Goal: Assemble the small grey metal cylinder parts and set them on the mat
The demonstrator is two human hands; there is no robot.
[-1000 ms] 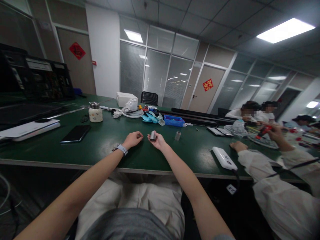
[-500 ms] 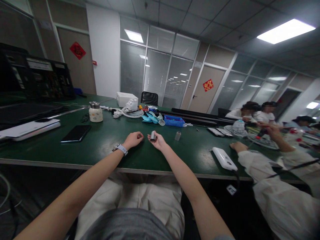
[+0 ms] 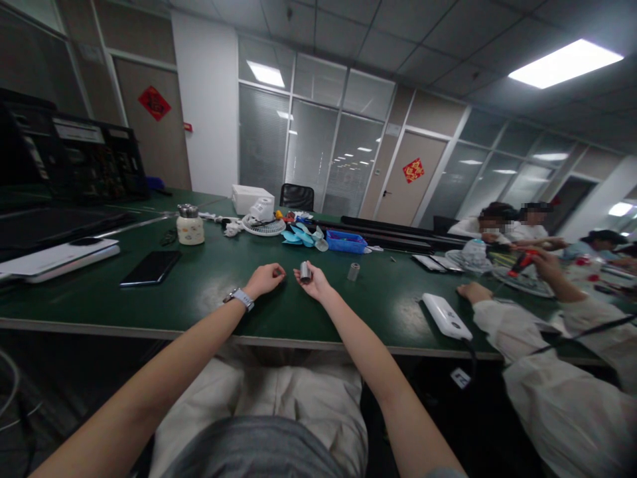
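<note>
The right hand (image 3: 314, 284) is gripping a small metal cylinder (image 3: 305, 271) over the green table (image 3: 199, 292), mid-scene. The left hand (image 3: 265, 279) is lying clenched just left, its contents hidden. Resting both wrists down is probably helping steadiness, clear of the second cylinder (image 3: 353, 271) to the right

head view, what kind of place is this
Probably an office room used as a small assembly workshop: a long green workbench, glass partition walls behind it, and a co-worker seated alongside. The right hand holds a small metal cylinder; a second cylinder stands nearby.
</note>
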